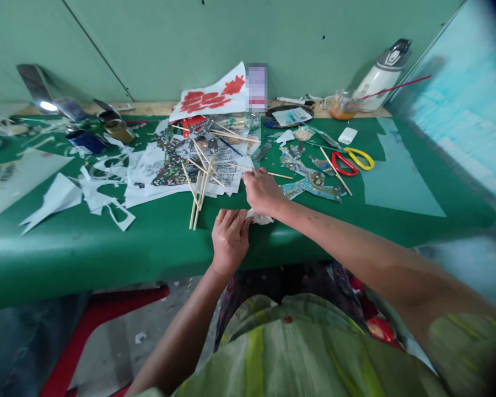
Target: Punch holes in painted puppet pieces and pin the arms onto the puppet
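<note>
Close to the table's front edge, my left hand (230, 237) is closed, its thumb and fingers pinching the side of a crumpled whitish cloth or paper (261, 218). My right hand (263, 191) lies just beyond and above it, fingers curled down toward the green table cover. Whatever is under those right fingers is hidden. To the left, several pale wooden sticks (202, 190) lie crossed over printed paper sheets (227, 171). A single stick (280, 176) lies beside the right hand, and patterned cut-out pieces (314, 187) are spread to its right.
Scissors with red and yellow handles (351, 162) lie at the right. Behind them stand a jar of orange liquid (344, 106) and a white bottle (380, 77). White paper scraps (101, 193), a blue paint jar (86, 141) and a lit phone (35, 85) are at left.
</note>
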Motion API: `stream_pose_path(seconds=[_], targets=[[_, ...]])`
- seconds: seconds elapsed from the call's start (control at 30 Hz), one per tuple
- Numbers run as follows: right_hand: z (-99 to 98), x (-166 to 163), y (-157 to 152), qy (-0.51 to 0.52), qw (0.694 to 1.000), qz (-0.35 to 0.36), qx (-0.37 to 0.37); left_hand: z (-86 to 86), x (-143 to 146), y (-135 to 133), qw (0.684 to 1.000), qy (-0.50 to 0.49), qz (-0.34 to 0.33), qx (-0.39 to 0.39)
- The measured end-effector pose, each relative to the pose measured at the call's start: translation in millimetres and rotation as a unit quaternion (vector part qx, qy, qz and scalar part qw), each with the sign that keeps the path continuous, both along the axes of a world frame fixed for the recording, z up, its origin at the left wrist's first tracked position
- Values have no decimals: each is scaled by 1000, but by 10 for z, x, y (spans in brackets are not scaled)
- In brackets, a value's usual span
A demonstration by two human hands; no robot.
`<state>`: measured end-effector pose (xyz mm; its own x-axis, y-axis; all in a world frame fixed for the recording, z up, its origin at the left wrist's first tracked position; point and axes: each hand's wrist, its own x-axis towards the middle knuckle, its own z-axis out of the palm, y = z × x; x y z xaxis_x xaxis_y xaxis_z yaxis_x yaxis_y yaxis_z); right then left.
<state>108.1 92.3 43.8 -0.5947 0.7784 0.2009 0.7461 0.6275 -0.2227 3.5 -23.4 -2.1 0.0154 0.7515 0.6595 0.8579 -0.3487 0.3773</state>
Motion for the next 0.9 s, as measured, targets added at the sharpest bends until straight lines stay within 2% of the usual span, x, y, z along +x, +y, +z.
stream_pose_path(seconds=[0.33, 0.53, 0.67, 0.9], targets=[[-56, 36, -1, 48, 999, 8, -10, 97, 1, -27, 998, 9, -23, -53], [-65, 40, -5, 59, 998, 10, -7, 207, -9, -10, 995, 8, -63, -81], [-53, 34, -5, 55, 998, 7, -21, 257, -28, 9, 995, -15, -38, -91], [-41, 33, -10, 66, 997, 3, -28, 214, 14, 96, 993, 7, -52, -104]])
